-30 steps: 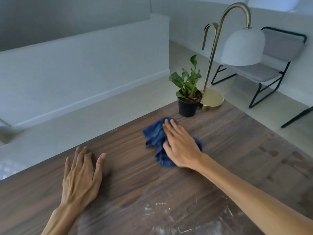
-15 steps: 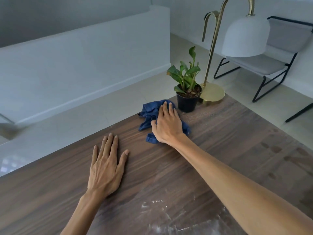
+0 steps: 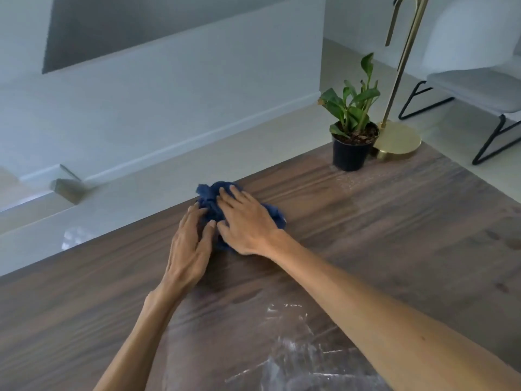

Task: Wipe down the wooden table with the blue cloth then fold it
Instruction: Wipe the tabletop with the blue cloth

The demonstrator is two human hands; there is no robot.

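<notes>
The right hand (image 3: pixel 248 225) lies palm down on the cloth (image 3: pixel 210 200), fingers spread and stretched forward, flat rather than curled, so it presses the fabric without clasping it. The cloth is a bunched blue heap under and ahead of that hand: its crumpled bulk pokes out past the fingertips toward the far edge of the table (image 3: pixel 394 235), and a smaller fold shows on the hand's outer side near the wrist. The left hand (image 3: pixel 190 246) sits just beside the right, thumb side nearly touching it, also palm down with fingers loosely extended; its fingertips reach onto the near left part of the heap. Whether those fingertips pinch any fabric cannot be told, since the folds hide them. Both forearms run back from the hands toward the camera over the dark wood, the right one crossing in from the lower right corner. Well beyond the right hand, to its far right, a plant (image 3: pixel 351 128) stands upright in a black pot near the table's far corner, and a lamp (image 3: pixel 396 139) with a round brass base and slim brass stem stands just behind the pot, the two close together. A chair (image 3: pixel 479 88) with a pale seat and thin black legs stands on the floor past the lamp. Close behind both hands, near the wrists and toward the camera, the wood carries pale, streaky smears.
</notes>
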